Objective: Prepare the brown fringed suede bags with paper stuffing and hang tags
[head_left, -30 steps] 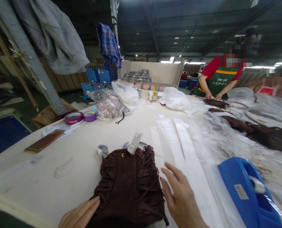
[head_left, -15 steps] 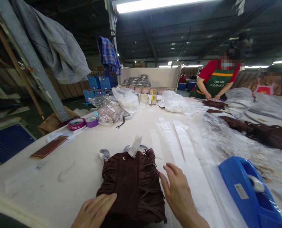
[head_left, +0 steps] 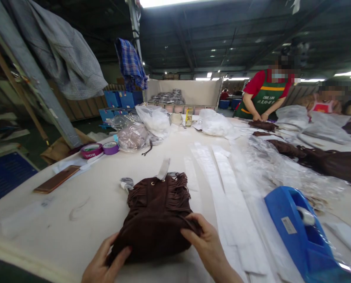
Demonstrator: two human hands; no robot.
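Note:
A dark brown fringed suede bag [head_left: 156, 214] lies on the white table [head_left: 104, 188] in front of me. My left hand [head_left: 106, 263] grips its near left corner, thumb on top and fingers curled under. My right hand [head_left: 203, 243] pinches the near right edge among the fringe. A small clear-wrapped tag [head_left: 163, 169] sticks up at the bag's far end, beside wrapped metal fittings [head_left: 127, 184].
A blue tape dispenser [head_left: 299, 232] sits at my right, with white paper strips [head_left: 222, 184] and clear plastic between. A phone [head_left: 56, 179] and purple tape rolls [head_left: 98, 149] lie at left. Plastic bags are piled further back. A person in a green apron [head_left: 265, 98] handles brown bags across the table.
Both hands went from lying flat beside the bag to closing on its near corners. The bag's near end is bunched and lifted a little.

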